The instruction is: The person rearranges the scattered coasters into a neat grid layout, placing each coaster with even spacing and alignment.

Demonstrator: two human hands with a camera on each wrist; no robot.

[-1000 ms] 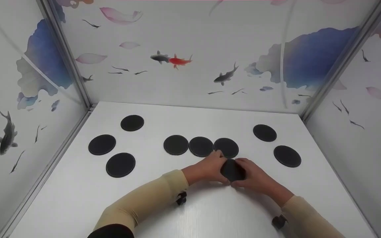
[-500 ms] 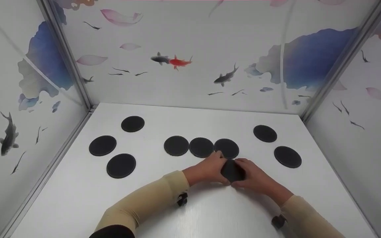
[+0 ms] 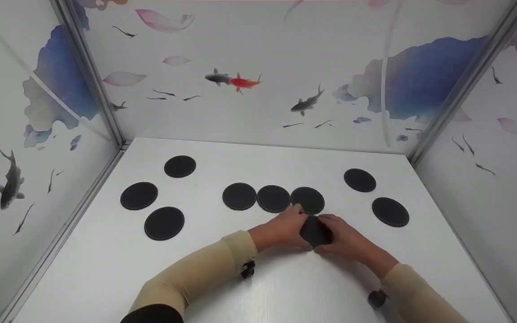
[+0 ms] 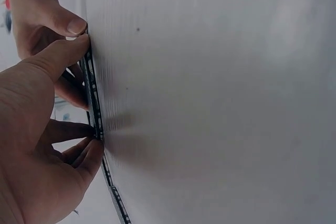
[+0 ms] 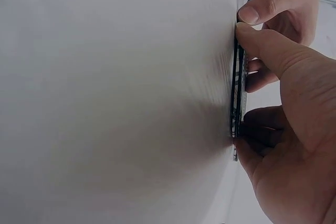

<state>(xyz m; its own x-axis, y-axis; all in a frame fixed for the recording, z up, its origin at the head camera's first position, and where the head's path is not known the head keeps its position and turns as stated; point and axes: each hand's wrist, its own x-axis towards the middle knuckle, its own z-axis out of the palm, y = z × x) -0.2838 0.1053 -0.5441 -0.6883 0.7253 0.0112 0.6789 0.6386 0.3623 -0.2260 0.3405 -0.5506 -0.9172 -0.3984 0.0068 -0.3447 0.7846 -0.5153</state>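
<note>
The fingers of the left hand (image 3: 284, 228) and right hand (image 3: 346, 237) pinched opposite edges of a black disc (image 3: 316, 232) between them. Thin, matte and round, it lay level, face up, alike along every axis; beyond the fingers, similar discs (image 3: 273, 198) dotted the worktop (image 3: 263, 287).

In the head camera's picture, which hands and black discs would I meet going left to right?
Skipping those with unclear places: leftmost disc, middle row's left disc, left hand, held disc, right hand, rightmost disc.
</note>
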